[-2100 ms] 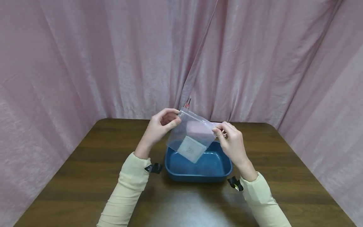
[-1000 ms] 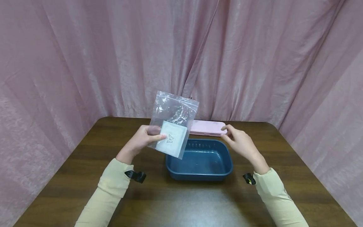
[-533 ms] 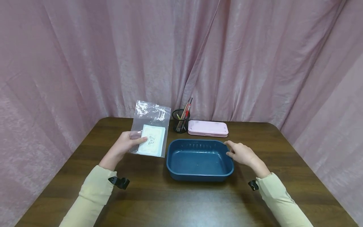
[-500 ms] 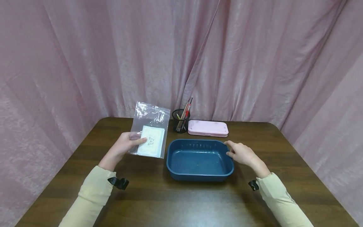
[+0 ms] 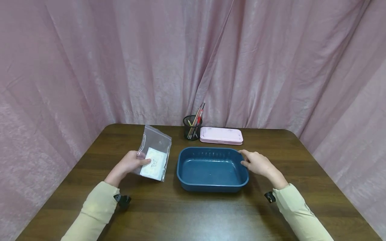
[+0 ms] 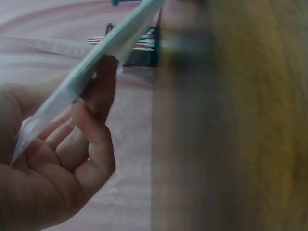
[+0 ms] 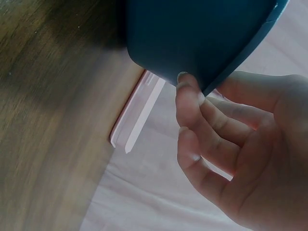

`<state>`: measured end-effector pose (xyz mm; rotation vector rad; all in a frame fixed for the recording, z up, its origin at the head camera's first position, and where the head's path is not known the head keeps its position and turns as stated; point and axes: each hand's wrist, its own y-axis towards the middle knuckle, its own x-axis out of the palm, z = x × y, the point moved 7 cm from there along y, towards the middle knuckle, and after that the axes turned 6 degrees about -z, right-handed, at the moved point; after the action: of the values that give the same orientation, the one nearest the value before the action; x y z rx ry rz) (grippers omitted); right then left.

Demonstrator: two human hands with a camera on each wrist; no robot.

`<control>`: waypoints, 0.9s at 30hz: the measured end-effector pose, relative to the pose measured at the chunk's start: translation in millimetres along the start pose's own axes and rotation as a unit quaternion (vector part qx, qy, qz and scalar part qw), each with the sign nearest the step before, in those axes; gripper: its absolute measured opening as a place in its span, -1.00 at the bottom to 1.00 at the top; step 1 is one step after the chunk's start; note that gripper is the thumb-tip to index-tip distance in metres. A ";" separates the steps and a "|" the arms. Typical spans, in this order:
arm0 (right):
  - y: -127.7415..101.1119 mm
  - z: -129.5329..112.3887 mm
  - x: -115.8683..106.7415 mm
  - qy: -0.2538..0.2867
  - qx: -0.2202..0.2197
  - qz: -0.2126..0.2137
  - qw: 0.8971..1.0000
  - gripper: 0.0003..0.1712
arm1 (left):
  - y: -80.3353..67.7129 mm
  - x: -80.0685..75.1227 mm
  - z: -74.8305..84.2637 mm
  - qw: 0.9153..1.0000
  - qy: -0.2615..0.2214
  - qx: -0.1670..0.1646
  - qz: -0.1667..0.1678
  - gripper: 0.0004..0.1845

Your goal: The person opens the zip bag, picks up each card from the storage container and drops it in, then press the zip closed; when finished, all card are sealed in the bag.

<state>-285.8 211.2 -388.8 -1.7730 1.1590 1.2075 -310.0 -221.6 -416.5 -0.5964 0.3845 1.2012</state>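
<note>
Head view: one clear bag [image 5: 153, 152], one blue tub [image 5: 212, 169], one pink case [image 5: 221, 135], one pen cup [image 5: 192, 127] on the bench [image 5: 193, 214]. Left hand [image 5: 129, 164] pinches the bag, low over the bench left of the tub. Left wrist: fingers [image 6: 91, 139] curl under the bag's edge [image 6: 91, 72]. Right wrist: right hand [image 7: 236, 144], fingers relaxed, touches the tub's rim [image 7: 192, 43].

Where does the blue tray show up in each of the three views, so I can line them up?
Head: the blue tray sits mid-table, its far right corner touched by the right hand.
Left wrist: not in it.
Right wrist: the tray's outer wall fills the top, fingertips at its rim.
Shared landmark: the pink case, behind the tray in the head view, shows at the table's far edge in the right wrist view.
</note>
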 end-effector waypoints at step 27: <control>-0.2 2.1 1.3 0.000 0.014 -0.011 1.000 -0.51 | -12.1 -9.2 -23.5 0.981 0.176 -0.076 -0.015 -0.24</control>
<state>-286.1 212.8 -390.7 -1.7597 1.1488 1.1731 -300.9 -245.8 -426.9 -0.9499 0.5827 1.1029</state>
